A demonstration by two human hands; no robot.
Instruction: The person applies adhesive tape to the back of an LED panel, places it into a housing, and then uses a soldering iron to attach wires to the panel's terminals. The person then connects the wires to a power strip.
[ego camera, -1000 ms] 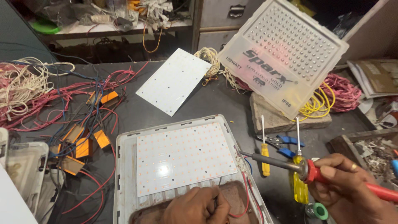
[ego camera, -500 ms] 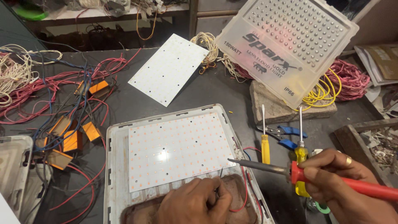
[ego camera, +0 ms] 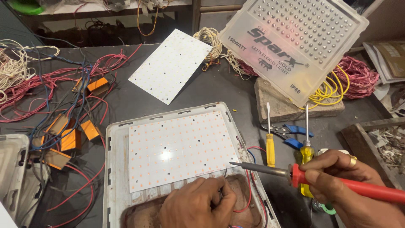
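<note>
My right hand (ego camera: 337,179) now brings the soldering iron (ego camera: 270,169) lower and further left, its tip just beside the LED board (ego camera: 177,147) edge, closer to my left hand (ego camera: 198,204).

red-handled soldering iron (ego camera: 337,182), yellow screwdrivers (ego camera: 270,145), white dotted LED board (ego camera: 179,147)

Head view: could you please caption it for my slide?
Right hand brings a red soldering iron toward the LED panel; left hand pinches wires.
</note>
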